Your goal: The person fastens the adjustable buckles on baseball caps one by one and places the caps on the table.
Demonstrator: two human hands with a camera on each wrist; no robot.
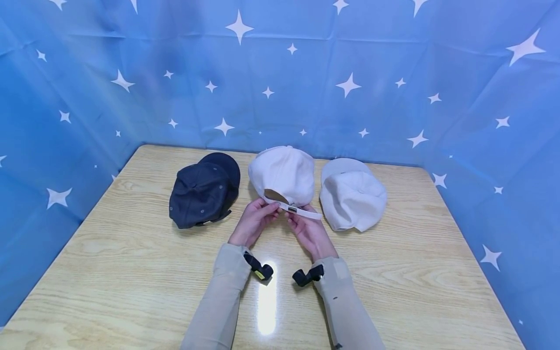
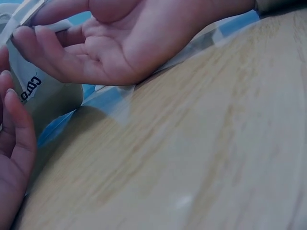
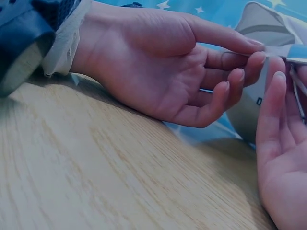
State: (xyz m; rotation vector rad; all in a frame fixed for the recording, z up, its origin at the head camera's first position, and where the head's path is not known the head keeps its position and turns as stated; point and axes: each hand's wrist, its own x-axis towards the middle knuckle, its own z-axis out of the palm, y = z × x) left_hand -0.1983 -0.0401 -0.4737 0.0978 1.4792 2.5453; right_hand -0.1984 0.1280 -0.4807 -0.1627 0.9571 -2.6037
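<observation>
A white baseball cap (image 1: 282, 172) stands with its back opening and strap facing me. My left hand (image 1: 255, 221) pinches the strap between thumb and fingers, left of a small metal buckle (image 1: 292, 209). On the other side, my right hand (image 1: 308, 231) pinches the strap (image 1: 308, 214), whose loose end sticks out to the right. In the left wrist view the right hand (image 2: 115, 52) shows its palm, and dark lettering (image 2: 32, 88) appears on the cap. The left hand's (image 3: 158, 67) thumb and fingertips meet on the strap in the right wrist view.
A dark navy cap (image 1: 199, 192) lies to the left of the white one. An off-white cap (image 1: 354, 199) lies to the right, close to my right hand. All are on a wooden table (image 1: 131, 272), with a blue star-patterned cloth (image 1: 280, 63) behind and at both sides.
</observation>
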